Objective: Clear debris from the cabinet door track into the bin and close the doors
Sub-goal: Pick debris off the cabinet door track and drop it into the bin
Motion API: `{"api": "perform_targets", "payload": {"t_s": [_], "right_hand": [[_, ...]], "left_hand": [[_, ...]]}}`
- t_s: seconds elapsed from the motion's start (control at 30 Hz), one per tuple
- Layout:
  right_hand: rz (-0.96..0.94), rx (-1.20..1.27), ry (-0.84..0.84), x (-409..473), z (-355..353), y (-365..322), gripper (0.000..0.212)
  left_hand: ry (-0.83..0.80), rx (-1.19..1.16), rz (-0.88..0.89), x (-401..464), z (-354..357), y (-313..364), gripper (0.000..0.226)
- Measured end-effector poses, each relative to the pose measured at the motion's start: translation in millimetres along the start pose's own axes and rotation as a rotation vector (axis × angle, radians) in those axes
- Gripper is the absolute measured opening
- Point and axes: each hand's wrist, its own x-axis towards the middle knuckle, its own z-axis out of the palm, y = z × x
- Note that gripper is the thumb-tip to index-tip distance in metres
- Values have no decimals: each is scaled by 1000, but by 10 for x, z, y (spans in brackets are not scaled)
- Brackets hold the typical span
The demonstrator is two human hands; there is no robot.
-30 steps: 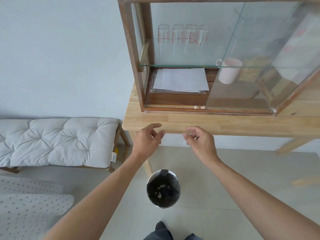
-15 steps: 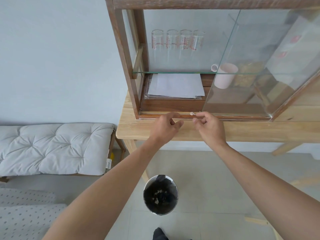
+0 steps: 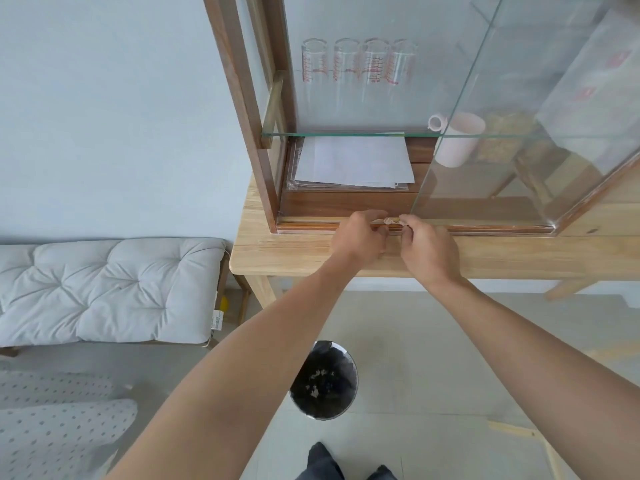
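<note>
Small pale bits of debris [image 3: 393, 221] lie in the wooden door track [image 3: 304, 225] at the bottom front of the cabinet. My left hand [image 3: 360, 237] has its fingers curled onto the track, pinching the left end of the debris. From the other side, my right hand [image 3: 427, 249] pinches the right end with thumb and forefinger. The glass sliding door [image 3: 502, 140] is pushed to the right, so the cabinet's left half is open. The round bin [image 3: 323, 379], lined in black with some scraps inside, stands on the floor below my arms.
The cabinet stands on a light wooden table [image 3: 294, 254]. Inside are papers [image 3: 353, 161], a pink mug [image 3: 457, 140] and several measuring glasses [image 3: 356, 60] on a glass shelf. A cushioned bench [image 3: 104, 289] is on the left. A dotted cushion [image 3: 52, 427] lies at the lower left.
Both hands have risen from below the table edge to the door track and closed on the debris. My view has moved closer to the cabinet.
</note>
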Motion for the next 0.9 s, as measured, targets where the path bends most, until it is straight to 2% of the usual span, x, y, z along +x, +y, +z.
{"api": "perform_targets", "payload": {"t_s": [0.27,0.5,0.77,0.9], "right_hand": [[-42,86,35,42,-16,12,29],[25,242,52,-28,19,-31,24],[-31,444,-7,-425,35,-131,18],[-59,529,-66,-714,112,-217,15]], "left_hand": [[84,3,-37,19,0,75,18],[109,84,17,22,-17,112,15],[209,-10,74,-310,-153,-110,13],[216,-51,46,-604,-212,-358,14]]}}
